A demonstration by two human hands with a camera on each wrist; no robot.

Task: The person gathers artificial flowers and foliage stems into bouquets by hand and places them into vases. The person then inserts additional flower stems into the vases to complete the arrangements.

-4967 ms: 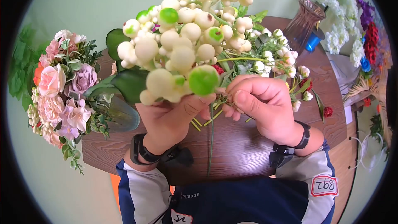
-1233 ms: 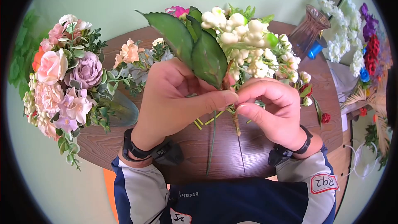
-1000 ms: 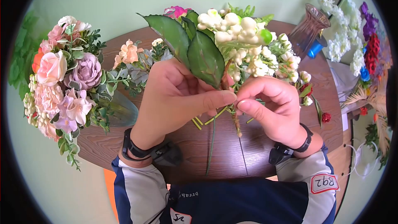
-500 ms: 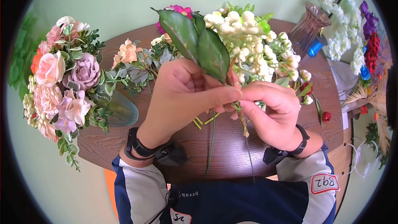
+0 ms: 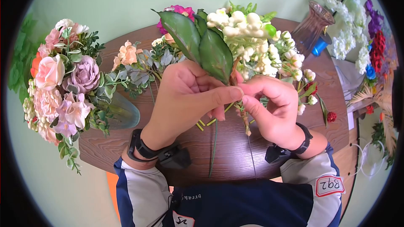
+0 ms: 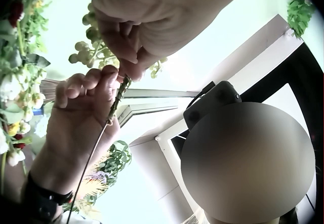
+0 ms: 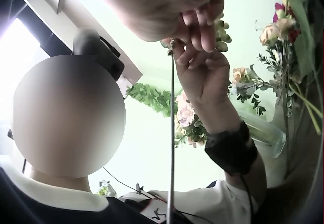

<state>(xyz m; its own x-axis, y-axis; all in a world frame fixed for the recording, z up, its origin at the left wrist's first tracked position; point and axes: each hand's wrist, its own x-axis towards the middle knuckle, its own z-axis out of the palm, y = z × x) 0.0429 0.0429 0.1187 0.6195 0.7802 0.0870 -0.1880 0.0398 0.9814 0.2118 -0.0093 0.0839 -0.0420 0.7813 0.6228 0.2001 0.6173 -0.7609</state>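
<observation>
My left hand (image 5: 181, 101) pinches the stem of an artificial white berry spray (image 5: 248, 23) between thumb and fingers. Broad green leaves (image 5: 214, 54) of the spray rise above that hand. Fingertips of my right hand (image 5: 275, 109) meet the left thumb and pinch the same stem. Below the fingers juts the brown, knobbly stem end (image 5: 245, 124), with a thin dark wire (image 5: 252, 155) hanging from it. In the left wrist view the wire (image 6: 88, 161) runs down from the wrapped-looking stem piece (image 6: 119, 98). The right wrist view shows the wire (image 7: 172, 123) straight below the fingers.
White flower sprays (image 5: 290, 54) lie on the brown table (image 5: 202, 151) behind the hands, beside peach flowers (image 5: 128, 54). A glass vase (image 5: 124, 113) of pink and mauve flowers stands left. A purplish glass vase (image 5: 309, 25) and a blue object (image 5: 320, 46) are back right.
Since five seconds ago the berry heads have tipped away from the head camera, and the leaves, stem end and wire have come into view. Over the last half second both hands barely move.
</observation>
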